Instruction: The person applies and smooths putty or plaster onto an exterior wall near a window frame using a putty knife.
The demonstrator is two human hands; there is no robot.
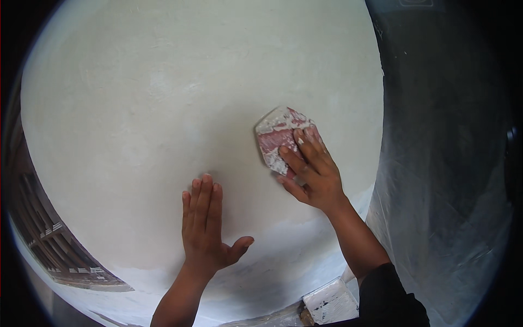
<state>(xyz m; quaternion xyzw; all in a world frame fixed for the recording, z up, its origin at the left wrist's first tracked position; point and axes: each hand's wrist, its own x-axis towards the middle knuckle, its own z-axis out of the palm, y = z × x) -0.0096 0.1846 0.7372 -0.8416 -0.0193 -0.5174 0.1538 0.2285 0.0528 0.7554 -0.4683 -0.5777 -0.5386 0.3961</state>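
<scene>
My right hand [316, 171] grips a flat, angular pad [272, 140], reddish and caked with white plaster, and holds it against a pale plastered wall [136, 109]. Its fingers lie over the pad's lower right part, and the thumb is at the lower edge. Whether the pad is a sanding block or a scraper cannot be made out. Lower and to the left, my left hand [202, 223] is open, flat at the wall, fingers straight up and thumb out to the side. Nothing is in it.
A dark wooden window grille [57, 240] curves along the lower left. Translucent plastic sheeting [441, 180] hangs along the right side. Beside my right sleeve, at the lower edge, stands a white, dark-flecked box-like thing [329, 301].
</scene>
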